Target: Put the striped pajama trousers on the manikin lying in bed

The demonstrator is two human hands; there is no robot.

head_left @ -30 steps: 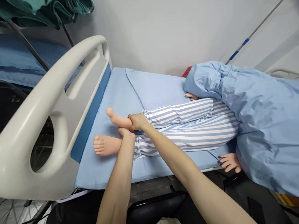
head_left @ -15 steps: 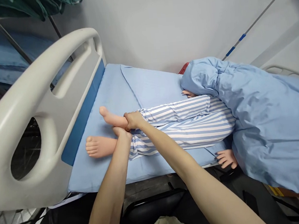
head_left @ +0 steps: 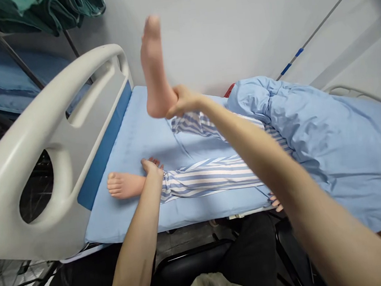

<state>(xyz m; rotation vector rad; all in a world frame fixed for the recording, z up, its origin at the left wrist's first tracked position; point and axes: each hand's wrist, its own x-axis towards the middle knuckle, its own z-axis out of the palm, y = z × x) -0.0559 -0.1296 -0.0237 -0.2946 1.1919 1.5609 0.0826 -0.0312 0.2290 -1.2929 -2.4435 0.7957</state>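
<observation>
A manikin in blue-and-white striped trousers (head_left: 210, 175) lies on the bed. My right hand (head_left: 184, 101) is wrapped round the ankle of its far leg and holds it well above the sheet. The raised foot (head_left: 154, 74) points toes up in front of the wall. My left hand (head_left: 152, 165) lies over the near leg just behind the near foot (head_left: 125, 185), which rests flat on the sheet. The left fingers are apart and slightly curled, with nothing in them. Part of the near ankle is hidden under my left wrist.
A white bed end board (head_left: 81, 90) stands on the left. Light blue bedding (head_left: 339, 146) covers the manikin's upper body on the right, and a manikin hand (head_left: 276, 201) pokes out at the bed's near edge. Below is a black chair (head_left: 191, 262).
My right hand has lifted the far foot up off the bed, and the foot now stands toes up. My left hand has come off that ankle and its fingers have opened.
</observation>
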